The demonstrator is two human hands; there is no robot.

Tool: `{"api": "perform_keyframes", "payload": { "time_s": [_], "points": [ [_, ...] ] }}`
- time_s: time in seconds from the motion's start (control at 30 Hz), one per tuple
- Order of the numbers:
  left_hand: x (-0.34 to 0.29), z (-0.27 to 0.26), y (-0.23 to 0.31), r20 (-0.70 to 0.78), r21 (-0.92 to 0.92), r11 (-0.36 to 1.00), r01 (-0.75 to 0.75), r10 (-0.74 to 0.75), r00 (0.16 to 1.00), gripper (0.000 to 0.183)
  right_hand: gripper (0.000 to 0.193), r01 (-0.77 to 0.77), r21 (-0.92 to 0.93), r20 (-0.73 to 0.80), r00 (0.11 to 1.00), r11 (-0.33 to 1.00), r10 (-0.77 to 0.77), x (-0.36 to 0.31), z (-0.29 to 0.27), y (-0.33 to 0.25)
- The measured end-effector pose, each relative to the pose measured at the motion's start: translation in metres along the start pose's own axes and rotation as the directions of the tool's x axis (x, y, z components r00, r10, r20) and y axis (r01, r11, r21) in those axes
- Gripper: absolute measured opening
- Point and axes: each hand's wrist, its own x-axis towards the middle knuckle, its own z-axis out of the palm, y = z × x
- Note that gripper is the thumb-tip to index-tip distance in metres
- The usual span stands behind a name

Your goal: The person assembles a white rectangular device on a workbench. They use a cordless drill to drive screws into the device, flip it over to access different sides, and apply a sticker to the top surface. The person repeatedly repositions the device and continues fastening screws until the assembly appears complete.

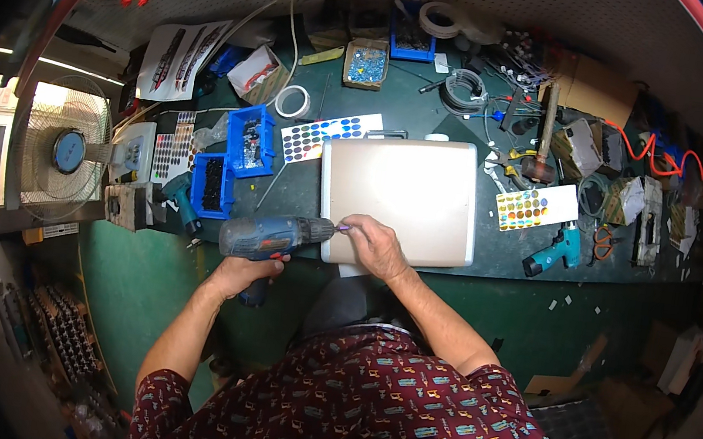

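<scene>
My left hand [246,275] is wrapped round the grip of a blue cordless drill [266,238], held level in front of the bench with its black chuck pointing right. My right hand [379,247] is closed in a pinch at the chuck's tip, on a small purple piece [342,228]; its exact kind is too small to tell. Behind this hand lies a flat beige case [409,183] with rounded pale edges, at the bench's front edge. The hand covers part of the case's lower left area.
Blue bins [253,142] of small parts stand left of the case. Sticker sheets [537,209] lie on both sides. A teal power driver [557,249] and a hammer [543,146] are on the right. A fan [69,151] stands far left. Cables [465,93] lie at the back.
</scene>
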Motion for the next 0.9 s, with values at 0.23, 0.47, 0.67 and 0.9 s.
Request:
{"api": "perform_keyframes", "payload": {
  "time_s": [0.23, 0.47, 0.67, 0.9],
  "points": [
    [-0.001, -0.002, 0.003, -0.023, 0.038, 0.999, -0.022, 0.023, 0.999, 0.039, 0.019, -0.107, 0.085, -0.001, 0.994, 0.991, 0.107, -0.002, 0.000, -0.001],
    [-0.001, -0.003, 0.002, -0.019, 0.018, 1.000, -0.019, 0.020, 1.000, 0.040, 0.020, -0.124, 0.051, 0.024, 0.992, 0.991, 0.123, -0.002, -0.002, -0.003],
    [-0.003, -0.010, 0.013, 0.000, 0.080, 0.997, 0.014, -0.014, 1.000, 0.040, 0.021, 0.041, -0.035, 0.019, 0.999, 0.999, -0.041, -0.001, 0.000, 0.000],
    [-0.003, -0.014, 0.014, 0.013, 0.104, 0.994, 0.024, -0.026, 1.000, 0.041, 0.020, 0.026, -0.034, 0.046, 0.999, 0.999, -0.025, -0.001, 0.000, -0.001]
  ]
}}
